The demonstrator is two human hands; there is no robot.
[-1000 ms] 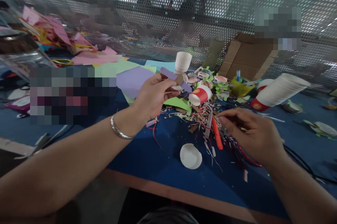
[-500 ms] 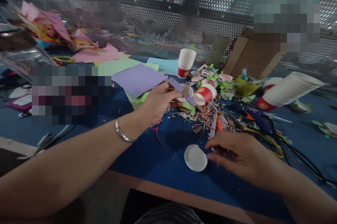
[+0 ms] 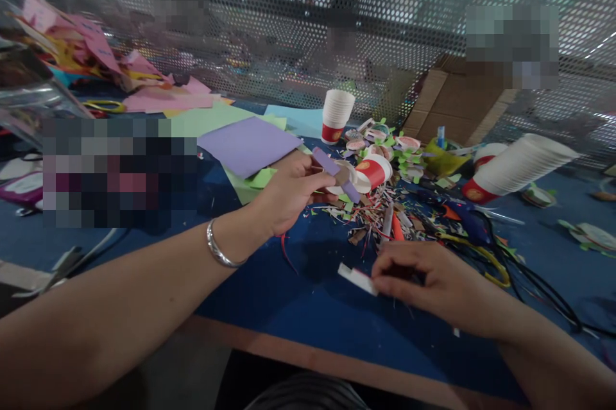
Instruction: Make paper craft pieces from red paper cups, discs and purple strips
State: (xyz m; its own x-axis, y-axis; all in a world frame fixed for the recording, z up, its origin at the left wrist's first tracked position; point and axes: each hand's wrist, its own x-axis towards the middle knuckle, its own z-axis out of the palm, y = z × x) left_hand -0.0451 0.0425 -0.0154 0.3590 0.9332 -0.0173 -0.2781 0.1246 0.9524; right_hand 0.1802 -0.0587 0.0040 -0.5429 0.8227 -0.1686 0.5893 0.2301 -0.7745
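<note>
My left hand (image 3: 289,195), with a silver bracelet at the wrist, grips a purple paper strip (image 3: 332,172) that has a brown piece at its middle. Behind the strip lies a red and white paper cup (image 3: 373,170) on its side. Close to the table's front, my right hand (image 3: 418,278) pinches one end of a white cup bottom (image 3: 357,279), which is seen edge-on above the blue tabletop. Paper scraps (image 3: 373,217) lie heaped between and beyond my hands.
A cup stack (image 3: 337,116) stands at the back and a larger one (image 3: 522,168) leans at the right. Purple paper (image 3: 250,145) lies at the left. Yellow-handled scissors (image 3: 481,256), a blue tool (image 3: 469,224) and black cables (image 3: 534,288) are on the right.
My right hand has closed on the white cup bottom and tipped it from face-up to edge-on. My left hand keeps the purple strip nearly in place.
</note>
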